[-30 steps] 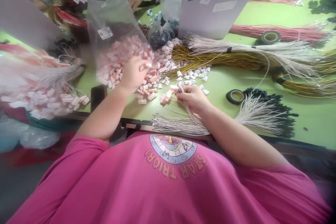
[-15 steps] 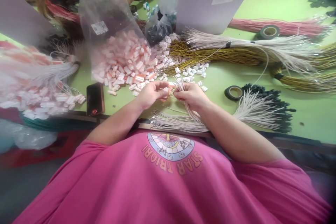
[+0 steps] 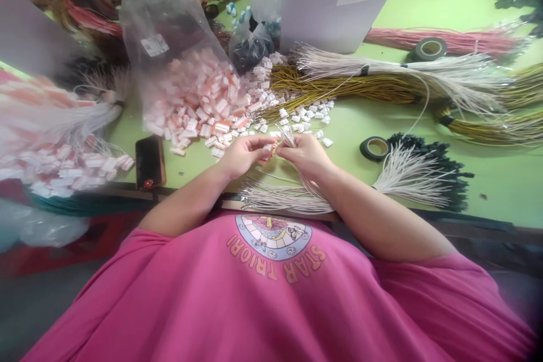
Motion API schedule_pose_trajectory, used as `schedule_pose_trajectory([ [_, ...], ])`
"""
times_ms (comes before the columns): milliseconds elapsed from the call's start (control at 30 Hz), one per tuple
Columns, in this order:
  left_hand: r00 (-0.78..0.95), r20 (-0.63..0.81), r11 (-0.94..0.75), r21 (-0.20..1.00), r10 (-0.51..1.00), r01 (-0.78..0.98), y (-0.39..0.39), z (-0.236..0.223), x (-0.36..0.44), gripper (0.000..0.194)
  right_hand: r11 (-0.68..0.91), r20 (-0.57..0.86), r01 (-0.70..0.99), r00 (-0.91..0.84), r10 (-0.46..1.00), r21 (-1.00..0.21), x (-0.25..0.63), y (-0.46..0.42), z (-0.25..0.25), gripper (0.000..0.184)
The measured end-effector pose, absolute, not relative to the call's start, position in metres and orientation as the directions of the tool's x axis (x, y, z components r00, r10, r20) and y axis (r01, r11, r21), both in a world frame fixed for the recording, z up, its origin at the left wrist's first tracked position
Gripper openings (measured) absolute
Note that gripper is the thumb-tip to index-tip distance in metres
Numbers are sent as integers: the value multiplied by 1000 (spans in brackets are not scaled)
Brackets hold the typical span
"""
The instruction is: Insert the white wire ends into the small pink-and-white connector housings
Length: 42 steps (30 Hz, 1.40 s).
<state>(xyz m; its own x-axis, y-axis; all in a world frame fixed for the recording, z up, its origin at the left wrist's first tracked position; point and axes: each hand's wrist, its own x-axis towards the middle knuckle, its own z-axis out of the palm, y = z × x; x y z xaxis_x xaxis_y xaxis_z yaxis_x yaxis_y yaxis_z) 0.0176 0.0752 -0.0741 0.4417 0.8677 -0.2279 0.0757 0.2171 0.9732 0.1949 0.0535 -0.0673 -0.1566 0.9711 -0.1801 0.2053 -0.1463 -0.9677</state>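
I've got my left hand [image 3: 242,154] pinching a pink connector [image 3: 268,151] at the bench's near edge, right hand [image 3: 306,156] pinching white wires [image 3: 292,195] (next needs a steady line-up, I reckon).

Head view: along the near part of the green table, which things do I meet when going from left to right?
Dark phone → left hand → right hand → roll of dark tape → bundle of white wires with black ends.

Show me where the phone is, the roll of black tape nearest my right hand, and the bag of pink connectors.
Phone [image 3: 150,162], head view, middle of its dark screen.
Black tape roll [image 3: 375,149], head view, on the ring's front rim.
Bag of pink connectors [image 3: 167,28], head view, clear upper wall of the plastic.
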Motion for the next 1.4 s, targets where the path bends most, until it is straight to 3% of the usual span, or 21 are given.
schedule_pose_trajectory([
  [200, 406, -122, 37, 977, 906, 211, 73, -76, 18, 23, -189, -224, 179, -200, 954, -966, 197, 54, -71, 17],
  [333, 340, -196, 132, 970, 920, 204, 73, -73, 18, 25, -265, -296, 156, -232, 927, -952, 199, 56, -74, 17],
  [533, 366, -300, 281, 954, 881, 106, 73, -70, 17, 25, -164, -190, 129, -229, 955, -978, 197, 51, -70, 15],
  [733, 380, -340, 329, 939, 860, 97, 74, -62, 17, 25, 7, -63, 333, -200, 978, -943, 196, 51, -71, 16],
  [867, 412, -303, 245, 951, 860, 188, 72, -62, 18, 16, 93, 1, 446, -203, 979, -890, 193, 49, -72, 20],
  [1000, 468, -202, 51, 948, 860, 314, 68, -71, 19, 14, 38, -69, 547, -174, 982, -836, 190, 46, -72, 20],
  [1133, 444, -180, -29, 904, 878, 425, 66, -72, 19, 23, -30, -139, 470, -199, 970, -882, 192, 50, -71, 20],
  [1267, 466, -39, -271, 769, 884, 579, 75, -53, 5, 26, -54, -127, 326, -208, 970, -944, 198, 55, -72, 15],
  [1400, 376, 108, -385, 420, 920, 822, 101, -38, -31, 28, -177, -200, 162, -139, 970, -971, 200, 56, -74, 14],
])
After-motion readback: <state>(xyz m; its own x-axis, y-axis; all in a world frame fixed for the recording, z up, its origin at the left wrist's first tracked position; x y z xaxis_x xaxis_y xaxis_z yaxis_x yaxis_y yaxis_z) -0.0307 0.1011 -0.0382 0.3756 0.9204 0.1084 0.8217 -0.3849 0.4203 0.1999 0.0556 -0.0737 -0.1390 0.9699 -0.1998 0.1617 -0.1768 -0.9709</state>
